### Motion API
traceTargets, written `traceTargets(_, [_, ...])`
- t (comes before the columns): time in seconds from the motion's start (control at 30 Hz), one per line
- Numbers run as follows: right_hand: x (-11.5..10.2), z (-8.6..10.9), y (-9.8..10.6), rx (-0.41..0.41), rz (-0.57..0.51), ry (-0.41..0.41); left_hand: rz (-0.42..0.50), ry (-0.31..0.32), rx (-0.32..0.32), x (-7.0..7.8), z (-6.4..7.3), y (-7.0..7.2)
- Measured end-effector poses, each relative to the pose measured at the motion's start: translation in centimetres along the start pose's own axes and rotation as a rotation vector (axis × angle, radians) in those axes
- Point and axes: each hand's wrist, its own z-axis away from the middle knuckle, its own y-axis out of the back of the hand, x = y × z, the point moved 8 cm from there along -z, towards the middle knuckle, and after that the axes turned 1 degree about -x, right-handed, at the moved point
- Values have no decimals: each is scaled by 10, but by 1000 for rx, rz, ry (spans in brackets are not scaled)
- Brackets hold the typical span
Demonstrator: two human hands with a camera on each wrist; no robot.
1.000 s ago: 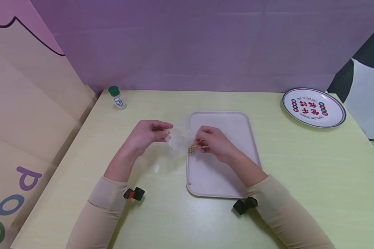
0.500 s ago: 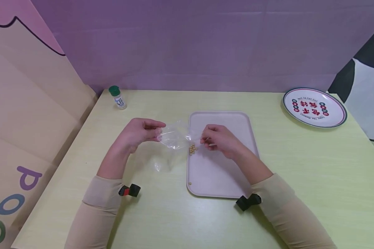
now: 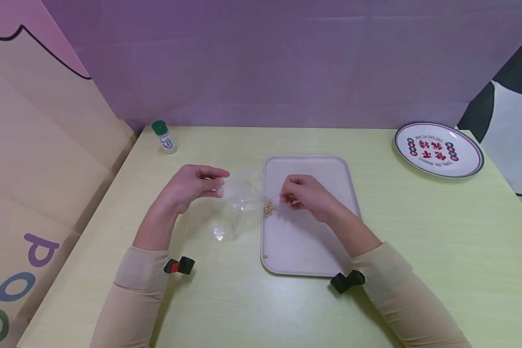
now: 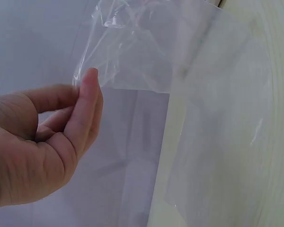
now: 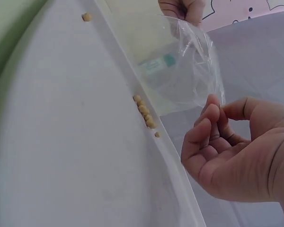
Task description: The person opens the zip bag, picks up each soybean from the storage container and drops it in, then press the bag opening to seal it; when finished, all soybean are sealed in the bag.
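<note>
While both hands [image 3: 195,186] [image 3: 306,195] pinch a clear bag [image 3: 245,191], printed plate [image 3: 439,150] visible in head view only.

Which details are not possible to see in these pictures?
Head: print on the green-capped, white-labelled bottle, too small.
Head: exact count of round tan pieces, clumped and too small.
Right wrist: that print again, blurred behind clear plastic film.
Left wrist: film's upper part, cut off by the top edge.

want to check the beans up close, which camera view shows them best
The right wrist view: the beans look largest there, lying on the tray. The head view shows them small; the left wrist view, none.
</note>
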Motion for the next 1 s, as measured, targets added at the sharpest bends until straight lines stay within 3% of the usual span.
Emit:
traceTargets(0.37, [4,2,-15,-102,17,-18,-128,-24,-20,-2,-2,-16])
traceTargets(0.6, [4,3,-16,-121,42,-20,-164,-43,17,0,-1,-19])
traceTargets(1.0, [-1,4,-2,-48,113,8,-191,-19,38,0,-3,-20])
